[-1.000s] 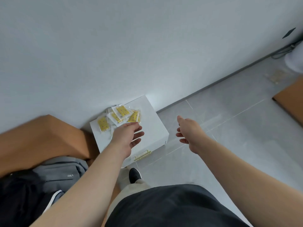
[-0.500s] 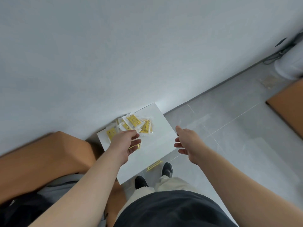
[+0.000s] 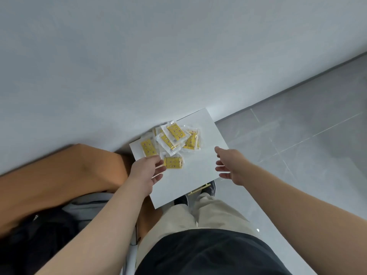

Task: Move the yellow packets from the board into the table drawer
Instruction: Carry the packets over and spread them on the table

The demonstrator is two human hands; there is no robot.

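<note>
The drawer is hidden under the white board (image 3: 198, 175) in the middle of the frame; only a gold handle (image 3: 199, 189) sticks out past its lower edge, just above a dark shoe (image 3: 211, 188) that the board half covers. Both forearms run out of the frame at the bottom, and the dark bag (image 3: 39, 235) at lower left is cut off by the edge. The yellow packets (image 3: 172, 137) lie in a loose overlapping heap at the upper left part of the board, close against the grey wall (image 3: 139, 56), so stacked that their number is hard to make out. One single packet (image 3: 173, 162) lies flat just below the heap. The left hand (image 3: 146, 173) reaches in from the left with its fingers loosely stretched, the tips at this packet's left end and seemingly touching it, not wrapped round it. The right hand (image 3: 231, 165) hangs over the board's right edge, well apart from the heap, fingers spread and holding nothing. A brown cushion (image 3: 69, 171) fills the left of the frame beside the board.
</note>
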